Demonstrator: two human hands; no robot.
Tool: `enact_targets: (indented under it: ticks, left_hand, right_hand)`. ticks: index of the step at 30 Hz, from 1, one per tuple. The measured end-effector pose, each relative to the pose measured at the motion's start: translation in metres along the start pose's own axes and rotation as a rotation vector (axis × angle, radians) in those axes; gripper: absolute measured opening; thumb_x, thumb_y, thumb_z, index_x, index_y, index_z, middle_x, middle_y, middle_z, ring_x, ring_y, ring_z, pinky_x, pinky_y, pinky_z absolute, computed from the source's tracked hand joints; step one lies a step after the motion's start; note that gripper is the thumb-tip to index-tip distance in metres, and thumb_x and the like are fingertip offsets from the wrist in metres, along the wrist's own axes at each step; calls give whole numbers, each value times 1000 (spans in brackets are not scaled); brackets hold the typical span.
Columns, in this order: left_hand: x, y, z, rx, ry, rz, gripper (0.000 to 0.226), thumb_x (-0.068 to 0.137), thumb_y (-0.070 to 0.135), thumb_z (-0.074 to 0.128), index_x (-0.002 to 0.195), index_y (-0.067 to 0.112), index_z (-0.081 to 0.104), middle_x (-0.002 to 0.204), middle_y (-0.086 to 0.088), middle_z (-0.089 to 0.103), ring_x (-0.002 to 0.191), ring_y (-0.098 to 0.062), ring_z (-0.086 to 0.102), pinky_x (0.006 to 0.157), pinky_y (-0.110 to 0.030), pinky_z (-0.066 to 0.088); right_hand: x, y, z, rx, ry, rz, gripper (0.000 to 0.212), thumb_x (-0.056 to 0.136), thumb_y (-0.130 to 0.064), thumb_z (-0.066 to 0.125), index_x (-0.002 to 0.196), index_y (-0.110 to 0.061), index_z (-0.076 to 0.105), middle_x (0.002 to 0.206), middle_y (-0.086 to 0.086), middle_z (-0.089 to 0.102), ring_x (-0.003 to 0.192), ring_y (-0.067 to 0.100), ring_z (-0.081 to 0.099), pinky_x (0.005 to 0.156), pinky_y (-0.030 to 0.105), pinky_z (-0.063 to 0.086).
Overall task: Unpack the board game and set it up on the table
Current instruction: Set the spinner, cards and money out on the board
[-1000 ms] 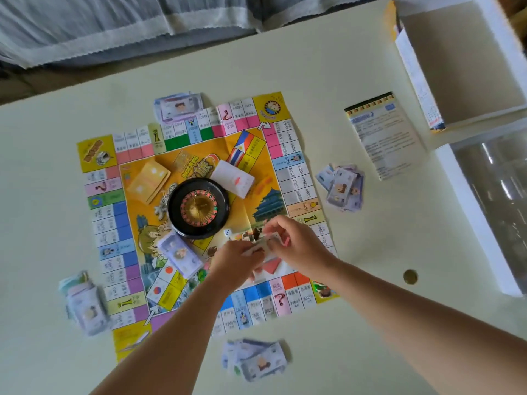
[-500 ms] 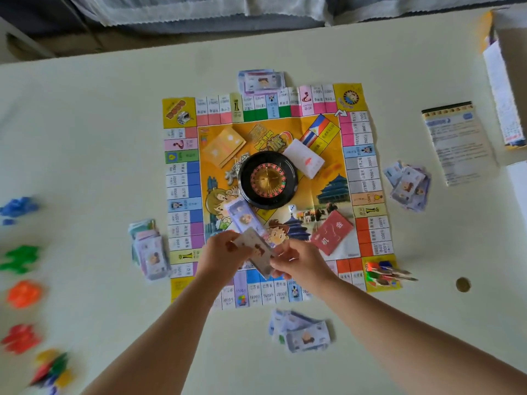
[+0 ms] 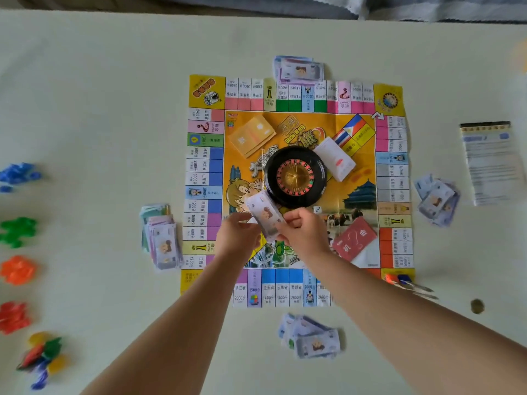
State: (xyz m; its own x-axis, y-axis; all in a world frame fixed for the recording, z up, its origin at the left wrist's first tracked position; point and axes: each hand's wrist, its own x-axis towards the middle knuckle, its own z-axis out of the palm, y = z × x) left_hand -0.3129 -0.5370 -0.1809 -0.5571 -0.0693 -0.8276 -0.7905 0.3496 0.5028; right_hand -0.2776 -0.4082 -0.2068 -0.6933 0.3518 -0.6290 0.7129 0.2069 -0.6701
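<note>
A colourful paper game board (image 3: 393, 178) lies flat on the pale table (image 3: 99, 95). At its centre sits a black roulette wheel (image 3: 295, 176). My left hand (image 3: 238, 238) and my right hand (image 3: 303, 233) together hold a small stack of play money (image 3: 265, 216) just in front of the wheel, over the board. An orange card deck (image 3: 251, 136), a white card deck (image 3: 336, 158) and a red card deck (image 3: 355, 236) lie on the board. A white die (image 3: 317, 209) rests near the wheel.
Money piles lie on all sides of the board: far (image 3: 299, 69), left (image 3: 161, 236), right (image 3: 436, 201), near (image 3: 312, 336). Coloured plastic pieces, blue (image 3: 17, 173), green (image 3: 18, 230), orange (image 3: 18, 269), red (image 3: 12, 316), line the left edge. A rule sheet (image 3: 489, 163) lies right. Pawns (image 3: 399, 279) stand on the near-right corner.
The view has swung left and down, so the box has left the frame and the coloured pieces have come in. Both hands lifted the money stack slightly toward the wheel.
</note>
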Motion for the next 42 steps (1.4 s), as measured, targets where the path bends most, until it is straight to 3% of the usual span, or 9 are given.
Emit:
enact_targets:
  ticks: [3, 7, 10, 20, 23, 28, 34, 38, 42]
  left_hand:
    - [5, -2, 4, 32, 8, -8, 16, 75, 21, 68, 91, 21, 64, 80, -8, 72, 73, -28, 67, 80, -51, 57]
    - [6, -3, 6, 52, 52, -22, 47, 68, 27, 61, 113, 13, 64, 92, -9, 73, 85, -30, 69, 81, -48, 57]
    - [7, -4, 9, 59, 48, -3, 30, 81, 15, 60, 111, 15, 64, 86, -4, 73, 77, -25, 70, 77, -48, 58]
    - [7, -5, 16, 37, 30, -8, 30, 85, 19, 59, 115, 17, 56, 94, -8, 72, 85, -30, 68, 80, -50, 56]
    - [7, -5, 12, 12, -18, -22, 36, 86, 21, 61, 121, 16, 54, 90, -2, 68, 79, -25, 65, 83, -51, 55]
    - [-15, -21, -13, -4, -5, -1, 33, 90, 15, 53, 123, 15, 58, 113, -9, 66, 83, -21, 63, 83, -41, 55]
    - [-47, -79, -75, -72, 102, -14, 15, 77, 21, 52, 74, 25, 66, 85, -10, 70, 82, -29, 67, 78, -42, 54]
    - [-60, -138, -136, 2, 255, -44, 25, 85, 10, 53, 101, 23, 68, 92, -5, 70, 84, -23, 65, 69, -28, 47]
    - [-69, -185, -193, 62, 438, -27, 27, 85, 10, 50, 101, 25, 66, 98, -2, 63, 85, -22, 62, 74, -32, 50]
  right_hand:
    - [0, 6, 2, -220, 75, -96, 22, 79, -28, 76, 89, -16, 61, 86, 3, 64, 74, 20, 65, 68, 42, 57]
    - [-4, 5, -2, -410, 81, -201, 34, 86, -36, 67, 109, -11, 62, 110, 4, 56, 84, 16, 59, 73, 34, 53]
    - [-3, 2, -1, -494, -17, -274, 36, 92, -34, 59, 119, -10, 61, 115, 4, 50, 89, 16, 58, 75, 31, 52]
    - [0, 5, 4, -443, -64, -277, 31, 88, -35, 56, 103, -10, 67, 95, 7, 62, 83, 17, 57, 64, 28, 48]
    - [0, -2, -2, -331, -126, -246, 22, 88, -24, 63, 97, -5, 67, 88, 5, 68, 74, 19, 63, 63, 41, 54]
    - [-23, -6, -6, -412, 0, -341, 21, 90, -16, 60, 109, -12, 56, 96, 1, 54, 76, 8, 51, 64, 23, 45]
    - [-68, -31, 50, -492, -374, -349, 14, 93, -14, 53, 102, -21, 61, 79, -14, 54, 67, 10, 55, 58, 25, 44]
    - [-98, -35, 119, -672, -617, -372, 27, 90, -15, 56, 117, -19, 58, 106, -3, 58, 86, 17, 59, 78, 30, 48]
    - [-128, -33, 184, -814, -721, -489, 39, 89, -18, 55, 128, -20, 52, 127, 2, 48, 103, 18, 57, 89, 30, 45]
